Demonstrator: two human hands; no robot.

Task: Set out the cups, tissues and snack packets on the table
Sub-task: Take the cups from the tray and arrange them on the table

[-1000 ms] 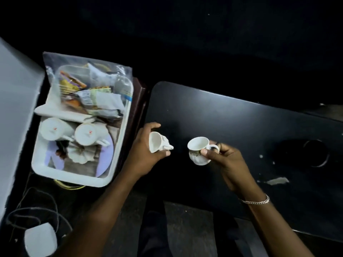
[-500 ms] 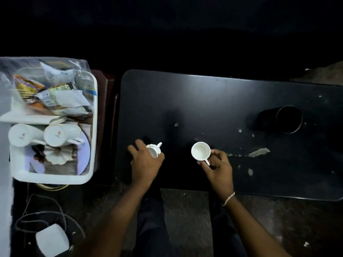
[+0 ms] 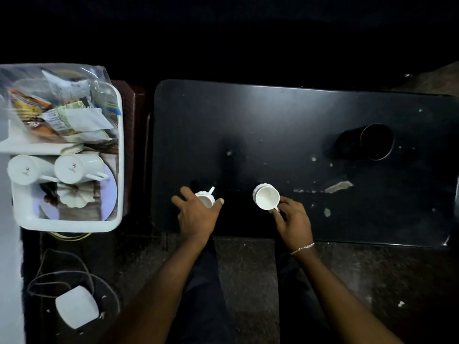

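Black and scuffed, the flat rectangular worktop (image 3: pixel 285 120) carries pale chips and flecks across its right half. Off its left edge stands a white plastic rectangular tub (image 3: pixel 120 150), well apart from the worktop surface. Its far half holds a clear plastic bag of coloured snack packets (image 3: pixel 57 112) lying over folded white tissues (image 3: pixel 29 146); its near half holds two tall white ceramic mugs (image 3: pixel 79 168) lying on their sides, handles toward the near edge, above a ribbed white cup (image 3: pixel 74 198). Toward the worktop's right far corner lies a black cylindrical tumbler (image 3: pixel 365 142), on its side, mouth facing right.

Near the worktop's front edge, left of centre, the left hand (image 3: pixel 196 217) covers a small white ribbed teacup (image 3: pixel 206 198), fingers closed around its body, handle pointing away. Just right of it, the right hand (image 3: pixel 293 219) pinches the handle of a second small white teacup (image 3: pixel 267 198), which stands upright on the worktop, mouth up. A thin silver chain bracelet (image 3: pixel 301 249) circles the right wrist.
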